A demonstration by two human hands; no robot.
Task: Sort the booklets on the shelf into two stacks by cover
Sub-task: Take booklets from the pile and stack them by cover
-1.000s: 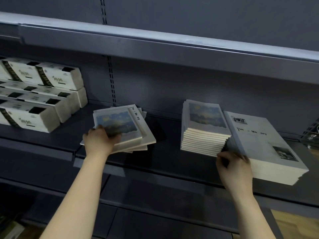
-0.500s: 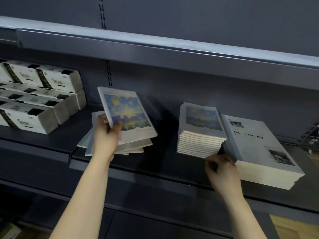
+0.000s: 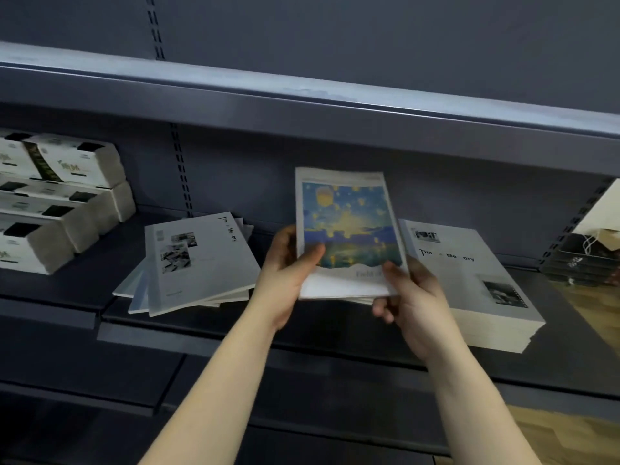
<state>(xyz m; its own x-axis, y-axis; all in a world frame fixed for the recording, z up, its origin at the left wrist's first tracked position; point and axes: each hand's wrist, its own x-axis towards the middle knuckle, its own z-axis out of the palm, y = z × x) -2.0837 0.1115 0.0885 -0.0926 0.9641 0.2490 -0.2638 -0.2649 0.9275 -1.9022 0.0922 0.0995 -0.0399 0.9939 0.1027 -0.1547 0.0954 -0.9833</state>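
Holding the painted-sky booklet (image 3: 349, 229), the left hand (image 3: 288, 270) and right hand (image 3: 412, 297) both pinch its bottom edge. It has left the messy pile (image 3: 198, 263) and now hangs just left of the grey Time Memory stack (image 3: 469, 280), so it is nearly sorted.

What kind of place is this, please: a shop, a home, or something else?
Probably a shop or stockroom: metal shelving with slotted uprights, identical white packs stacked together, and piles of matching booklets.
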